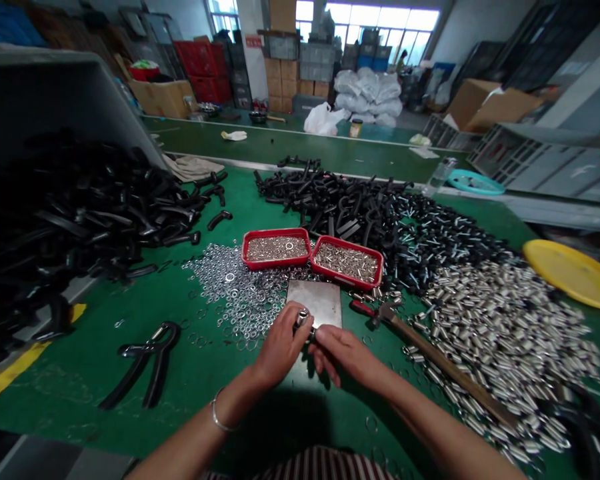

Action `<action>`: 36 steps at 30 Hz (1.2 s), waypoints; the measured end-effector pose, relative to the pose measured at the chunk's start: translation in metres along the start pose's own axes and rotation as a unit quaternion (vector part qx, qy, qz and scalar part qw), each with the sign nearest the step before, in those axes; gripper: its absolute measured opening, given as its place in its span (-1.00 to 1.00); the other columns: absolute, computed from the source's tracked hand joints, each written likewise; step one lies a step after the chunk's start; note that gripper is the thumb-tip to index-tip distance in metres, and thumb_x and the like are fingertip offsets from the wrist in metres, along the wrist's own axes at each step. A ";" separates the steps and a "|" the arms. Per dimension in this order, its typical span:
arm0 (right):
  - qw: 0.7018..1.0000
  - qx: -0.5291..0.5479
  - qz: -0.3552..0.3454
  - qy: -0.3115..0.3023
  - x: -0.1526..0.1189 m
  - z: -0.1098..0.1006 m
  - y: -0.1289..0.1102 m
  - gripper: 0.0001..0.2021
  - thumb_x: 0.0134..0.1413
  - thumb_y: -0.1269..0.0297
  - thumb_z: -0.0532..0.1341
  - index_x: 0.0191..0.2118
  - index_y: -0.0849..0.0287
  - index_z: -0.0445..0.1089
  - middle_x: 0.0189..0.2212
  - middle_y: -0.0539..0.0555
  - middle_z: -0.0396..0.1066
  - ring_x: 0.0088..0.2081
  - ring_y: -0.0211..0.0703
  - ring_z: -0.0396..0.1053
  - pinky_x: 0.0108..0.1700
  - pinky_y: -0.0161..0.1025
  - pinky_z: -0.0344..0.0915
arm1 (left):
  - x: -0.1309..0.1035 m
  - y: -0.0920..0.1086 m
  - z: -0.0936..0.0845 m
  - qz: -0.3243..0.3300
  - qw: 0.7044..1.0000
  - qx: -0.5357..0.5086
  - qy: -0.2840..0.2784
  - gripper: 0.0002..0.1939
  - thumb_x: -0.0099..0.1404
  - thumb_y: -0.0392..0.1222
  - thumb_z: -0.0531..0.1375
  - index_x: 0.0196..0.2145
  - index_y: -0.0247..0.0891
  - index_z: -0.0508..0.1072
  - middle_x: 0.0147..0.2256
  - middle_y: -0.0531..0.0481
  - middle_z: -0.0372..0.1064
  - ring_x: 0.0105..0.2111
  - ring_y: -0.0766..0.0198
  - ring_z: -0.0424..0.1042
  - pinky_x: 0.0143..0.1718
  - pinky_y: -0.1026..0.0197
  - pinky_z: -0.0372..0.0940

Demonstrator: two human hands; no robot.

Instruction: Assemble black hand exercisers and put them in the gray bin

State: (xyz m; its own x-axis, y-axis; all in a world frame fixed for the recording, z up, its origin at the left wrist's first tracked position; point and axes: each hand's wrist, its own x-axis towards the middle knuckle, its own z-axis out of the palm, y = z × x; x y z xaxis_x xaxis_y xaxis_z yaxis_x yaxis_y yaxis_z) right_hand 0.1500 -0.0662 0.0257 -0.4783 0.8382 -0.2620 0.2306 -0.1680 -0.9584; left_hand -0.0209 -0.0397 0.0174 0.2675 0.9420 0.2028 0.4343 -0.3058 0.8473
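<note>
My left hand (pixel 279 343) is closed around a small shiny metal part (pixel 303 315); its kind is not clear. My right hand (pixel 347 353) meets it from the right, thumb and forefinger pinched at a small dark piece (pixel 312 333) mostly hidden by the fingers. Both hands are over the near edge of a flat metal plate (pixel 323 300). Beyond the plate stand two red trays (pixel 244 248) (pixel 380 273) of tiny metal pieces. Loose metal rings (pixel 250 300) lie spread to the left. A hand grip exerciser (pixel 147 363) with black handles and a spring rests at the left.
On the right, a wooden-handled hammer (pixel 440 353) lies against a heap of metal springs (pixel 515 340). Black handles are piled at the back (pixel 340 200) and in a large grey bin (pixel 95 67) at left. A yellow lid (pixel 575 273) sits at the right edge.
</note>
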 end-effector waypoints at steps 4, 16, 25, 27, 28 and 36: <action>0.949 -0.284 -0.026 0.131 -0.002 -0.005 -0.002 -0.65 0.18 -0.09 0.23 -0.29 0.14 0.32 -0.38 0.08 0.45 -0.39 -0.12 0.37 -0.35 -0.25 0.17 | 0.027 -0.009 0.001 0.001 0.997 0.059 -0.043 -0.76 0.47 -0.07 -0.06 -0.24 -0.22 0.31 -0.25 -0.06 0.32 -0.20 0.16 0.34 -0.09 0.10 0.25; 0.947 -0.275 0.024 0.164 -0.078 -0.076 0.034 -0.69 0.35 0.06 0.01 -0.24 0.12 0.40 -0.31 0.09 0.47 -0.27 -0.05 0.42 -0.17 -0.14 0.30 | 0.153 -0.001 0.015 0.140 0.920 0.328 -0.161 -0.85 0.34 -0.20 0.15 -0.20 -0.22 0.50 -0.18 -0.16 0.46 -0.09 0.00 0.36 0.01 -0.02 0.19; 0.851 -0.433 -0.004 0.297 -0.113 -0.112 0.066 -0.72 0.34 0.10 0.02 -0.16 0.10 0.41 -0.21 0.20 0.46 -0.19 0.04 0.40 -0.09 -0.03 0.32 | 0.224 0.003 0.060 0.082 0.897 0.377 -0.214 -0.85 0.15 -0.45 0.20 -0.44 -0.35 0.58 -0.33 -0.28 0.52 -0.23 0.01 0.48 -0.09 0.09 0.26; 0.804 -0.506 -0.002 0.313 -0.118 -0.119 0.078 -0.73 0.31 0.12 0.07 -0.10 0.13 0.42 -0.18 0.23 0.45 -0.16 0.10 0.38 -0.07 0.02 0.29 | 0.217 0.000 0.058 0.086 0.901 0.374 -0.205 -0.82 0.18 -0.45 0.16 -0.38 -0.35 0.58 -0.28 -0.29 0.53 -0.21 0.01 0.48 -0.08 0.09 0.27; 0.789 -0.530 0.007 0.310 -0.119 -0.122 0.083 -0.73 0.30 0.13 0.07 -0.08 0.15 0.41 -0.19 0.23 0.45 -0.18 0.11 0.37 -0.08 0.03 0.28 | 0.213 -0.001 0.056 0.089 0.903 0.371 -0.197 -0.80 0.20 -0.44 0.15 -0.34 -0.36 0.58 -0.24 -0.30 0.52 -0.18 0.02 0.48 -0.07 0.09 0.27; 0.779 -0.545 0.022 0.311 -0.111 -0.144 0.084 -0.70 0.32 0.12 0.03 -0.09 0.21 0.39 -0.27 0.22 0.45 -0.24 0.10 0.34 -0.17 -0.04 0.26 | 0.200 -0.002 0.050 0.126 0.927 0.317 -0.157 -0.75 0.32 -0.40 0.07 -0.24 -0.27 0.55 -0.18 -0.17 0.52 -0.11 0.11 0.45 -0.03 0.14 0.28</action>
State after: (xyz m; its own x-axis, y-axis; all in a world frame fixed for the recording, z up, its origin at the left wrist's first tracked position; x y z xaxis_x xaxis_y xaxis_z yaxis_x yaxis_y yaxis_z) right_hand 0.3442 -0.0985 -0.0091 -0.0250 0.9902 0.1372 0.9791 0.0519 -0.1964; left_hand 0.0749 0.1427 0.0315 0.6226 0.7737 0.1177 0.7160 -0.6238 0.3133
